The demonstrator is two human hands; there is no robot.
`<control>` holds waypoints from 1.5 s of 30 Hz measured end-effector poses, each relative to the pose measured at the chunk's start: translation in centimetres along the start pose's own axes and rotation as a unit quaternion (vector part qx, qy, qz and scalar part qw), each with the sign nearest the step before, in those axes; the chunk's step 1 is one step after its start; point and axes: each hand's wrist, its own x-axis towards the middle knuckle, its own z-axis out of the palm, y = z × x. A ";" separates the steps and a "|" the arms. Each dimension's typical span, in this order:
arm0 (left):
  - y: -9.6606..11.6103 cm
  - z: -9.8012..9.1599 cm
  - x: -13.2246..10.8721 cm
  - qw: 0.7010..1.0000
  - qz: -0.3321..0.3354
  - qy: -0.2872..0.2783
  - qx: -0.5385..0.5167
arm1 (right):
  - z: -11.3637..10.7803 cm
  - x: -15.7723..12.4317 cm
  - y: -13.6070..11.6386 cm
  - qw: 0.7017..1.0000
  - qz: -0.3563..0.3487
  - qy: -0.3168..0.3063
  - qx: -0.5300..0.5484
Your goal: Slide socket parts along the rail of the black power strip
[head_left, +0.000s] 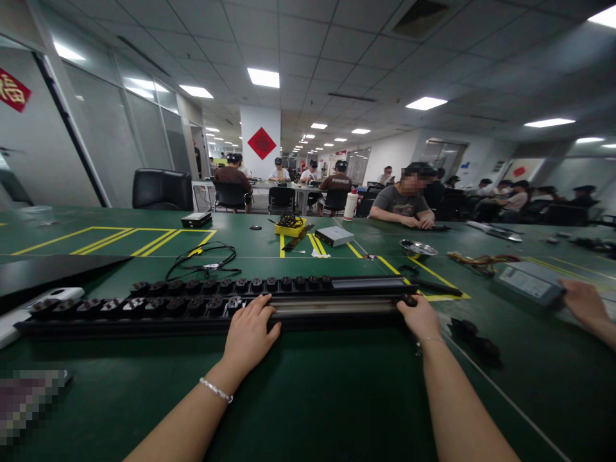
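A long black rail (158, 329) lies across the green table in front of me, with a row of black socket-like modules (154, 307) in its left part. Its right part shows a bare, shiny channel (332, 308). My left hand (251, 324) rests on the rail by the last module, fingers stretched over it and thumb apart. At the rail's right end, my right hand (419, 316) pinches a small black piece (407, 299), partly covered by its fingers. Just behind lies a second black rail (366, 282) with similar modules at its left.
A black cable (202, 264), a yellow tray (290, 228) of cords and a grey box (333, 236) lie beyond the rails. To the right are a dark part (475, 340) and a power supply (529, 282), touched by another person's hand (584, 305). A person (404, 199) sits opposite.
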 end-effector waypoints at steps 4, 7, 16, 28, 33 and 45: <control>0.1 0.0 0.0 1.000 0.002 0.001 0.010 | 0.1 0.0 0.1 1.000 -0.005 0.005 0.005; 0.1 0.0 0.0 1.000 0.001 -0.001 0.011 | 0.1 -0.1 0.0 1.000 0.000 0.006 0.006; 0.2 -0.2 0.0 1.000 -0.001 -0.002 0.003 | 0.1 -0.1 0.1 1.000 -0.003 0.011 0.021; 0.1 -0.1 0.0 1.000 0.000 0.004 -0.001 | 0.1 -0.1 0.1 1.000 0.000 0.009 0.017; 0.0 0.0 0.0 1.000 -0.001 0.002 -0.001 | 0.0 -0.1 -0.1 1.000 -0.003 0.004 0.007; 0.0 0.2 0.0 1.000 0.003 -0.002 0.008 | -0.1 -0.3 -0.1 1.000 -0.020 0.018 -0.006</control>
